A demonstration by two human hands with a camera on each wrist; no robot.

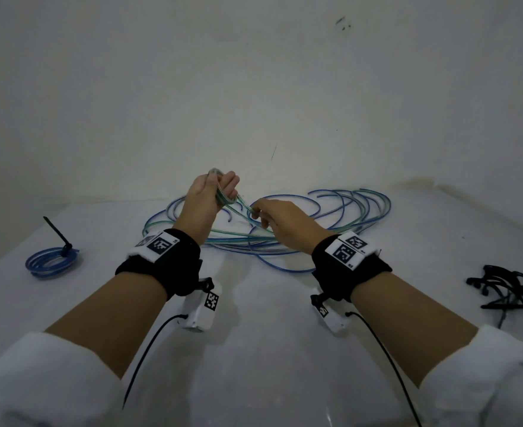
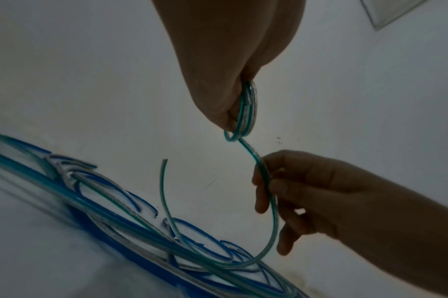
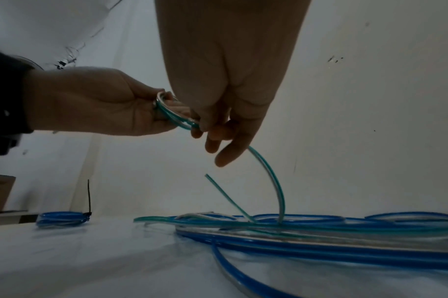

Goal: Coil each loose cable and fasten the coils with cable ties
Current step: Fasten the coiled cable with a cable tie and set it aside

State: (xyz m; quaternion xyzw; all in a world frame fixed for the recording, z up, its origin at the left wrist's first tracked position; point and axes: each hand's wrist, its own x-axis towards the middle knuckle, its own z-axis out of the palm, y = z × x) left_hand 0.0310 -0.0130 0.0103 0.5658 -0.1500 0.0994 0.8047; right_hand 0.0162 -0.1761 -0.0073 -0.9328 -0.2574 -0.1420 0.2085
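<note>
My left hand (image 1: pixel 214 192) is raised above the table and grips a small coil of green cable (image 1: pixel 221 192), seen close in the left wrist view as the coil (image 2: pixel 248 108) and from the side as the coil (image 3: pixel 174 113). The strand leaving it runs through my right hand (image 1: pixel 263 212), which pinches the green cable (image 2: pixel 264 177) just to the right of the coil. From there the cable (image 3: pixel 273 181) drops into a loose heap of blue and green cables (image 1: pixel 315 220) on the table. A loose green end (image 3: pixel 225 195) sticks up from the heap.
A finished blue coil (image 1: pixel 50 261) with a black tie (image 1: pixel 58 232) standing up lies at the far left. A pile of black cable ties (image 1: pixel 513 291) sits at the right edge. The white table (image 1: pixel 260 349) meets a white wall behind.
</note>
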